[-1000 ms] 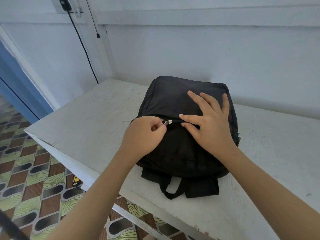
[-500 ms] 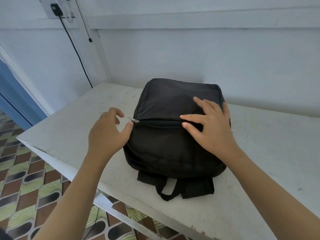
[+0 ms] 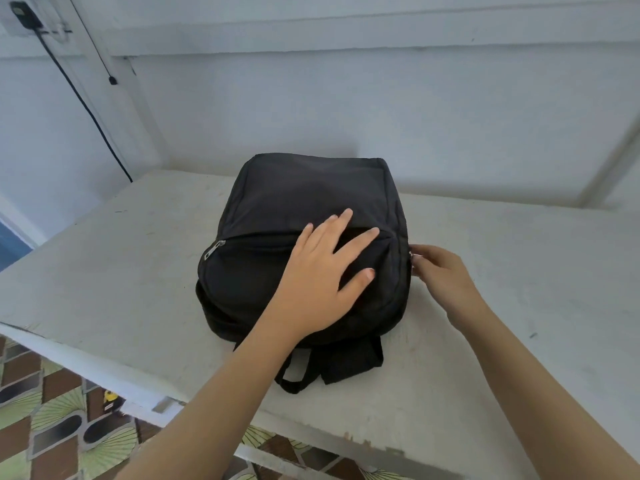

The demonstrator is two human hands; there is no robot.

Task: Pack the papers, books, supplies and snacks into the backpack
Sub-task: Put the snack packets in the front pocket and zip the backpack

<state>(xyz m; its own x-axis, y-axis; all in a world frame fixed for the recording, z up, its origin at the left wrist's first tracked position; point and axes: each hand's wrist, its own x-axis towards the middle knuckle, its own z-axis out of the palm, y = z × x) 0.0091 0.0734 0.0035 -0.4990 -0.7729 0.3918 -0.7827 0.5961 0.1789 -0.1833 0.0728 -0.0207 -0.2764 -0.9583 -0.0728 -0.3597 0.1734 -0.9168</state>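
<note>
Worn white-painted table [image 3: 138,271]; soft black fabric backpack [image 3: 304,188] lies flat on it near the wall. Left hand [image 3: 318,289] rests on the bag's front, fingers [image 3: 341,221] spread wide. Right hand [image 3: 440,275] at the bag's right edge, fingers curled against the side; whether they grip anything cannot be told.

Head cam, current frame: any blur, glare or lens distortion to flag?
Head view: soft even light, no glare; wide-angle stretch toward the corners; black backpack too dark for fabric detail; right hand at its side slightly soft, grip unclear; left hand flat on top is crisp.
</note>
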